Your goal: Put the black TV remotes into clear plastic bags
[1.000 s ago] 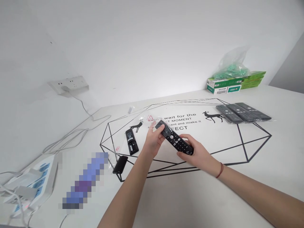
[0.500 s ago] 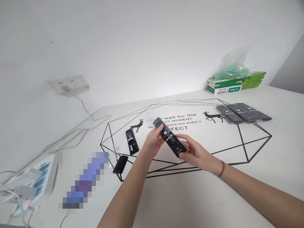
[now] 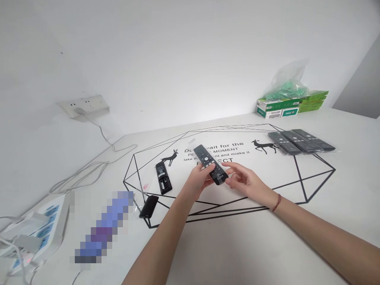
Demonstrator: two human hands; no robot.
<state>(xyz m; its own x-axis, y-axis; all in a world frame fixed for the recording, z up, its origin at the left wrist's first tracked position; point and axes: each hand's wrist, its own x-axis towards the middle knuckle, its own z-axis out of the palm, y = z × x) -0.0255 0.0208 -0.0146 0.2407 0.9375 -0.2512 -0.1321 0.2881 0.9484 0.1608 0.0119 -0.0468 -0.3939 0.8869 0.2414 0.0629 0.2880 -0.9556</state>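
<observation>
A black remote control point(image 3: 204, 157) with light and dark buttons is held above the table, tilted. My left hand point(image 3: 198, 182) is closed around its lower half, thumb on the buttons. Close to the remote's lower end is my right hand point(image 3: 245, 182), fingers bent but apart; its thumb tip is at the corner, and I cannot tell whether it touches. Left of my left hand, a second remote point(image 3: 163, 178) lies face down with its battery compartment uncovered. A black cover piece point(image 3: 149, 206) lies just in front of it.
Several wrapped remotes point(image 3: 299, 141) lie at the right. Green and white boxes point(image 3: 277, 105) bear a clear plastic bag point(image 3: 287, 85) against the wall. At the left are a power strip point(image 3: 44, 233), cables point(image 3: 86, 170), a wall socket point(image 3: 89, 106) and a blurred-out blue item point(image 3: 107, 225).
My left hand has slid down the remote, its thumb moving from the upper part to the lower buttons. My right hand has loosened from the lower end. The view has shifted slightly.
</observation>
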